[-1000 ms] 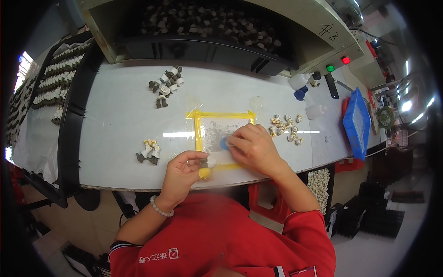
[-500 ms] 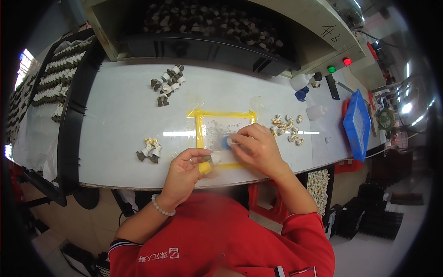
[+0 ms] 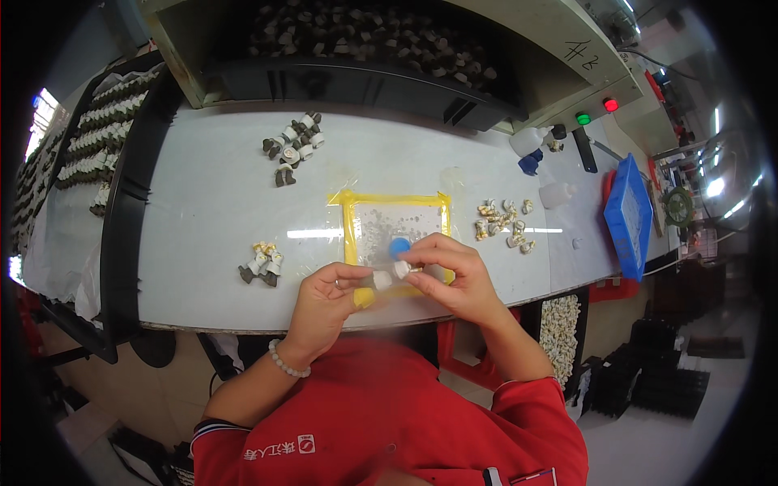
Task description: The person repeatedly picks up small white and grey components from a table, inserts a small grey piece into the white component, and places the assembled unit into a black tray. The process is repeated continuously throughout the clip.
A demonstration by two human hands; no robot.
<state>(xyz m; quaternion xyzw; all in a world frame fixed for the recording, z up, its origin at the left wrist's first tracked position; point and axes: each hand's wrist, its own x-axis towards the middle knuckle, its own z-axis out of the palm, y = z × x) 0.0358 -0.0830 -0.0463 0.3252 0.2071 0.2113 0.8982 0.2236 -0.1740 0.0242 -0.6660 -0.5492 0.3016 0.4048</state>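
A single head-worn fisheye view is looking steeply down from above the person's chest onto a white table [image 3: 211,211], facing its far edge, where a machine [image 3: 365,49] is standing. The camera is sitting close: the red shirt [image 3: 389,413] is filling the bottom of the frame, and both forearms are coming in from the lower edge to meet at the table's near edge. The table's straight edges are bending toward the dark circular rim. The left end and the right end, with a blue tray [image 3: 628,215], are both fitting inside the view.

White bench [image 3: 219,211]: yellow-edged mat [image 3: 350,227], three part piles [image 3: 290,147], blue tray [image 3: 628,215]
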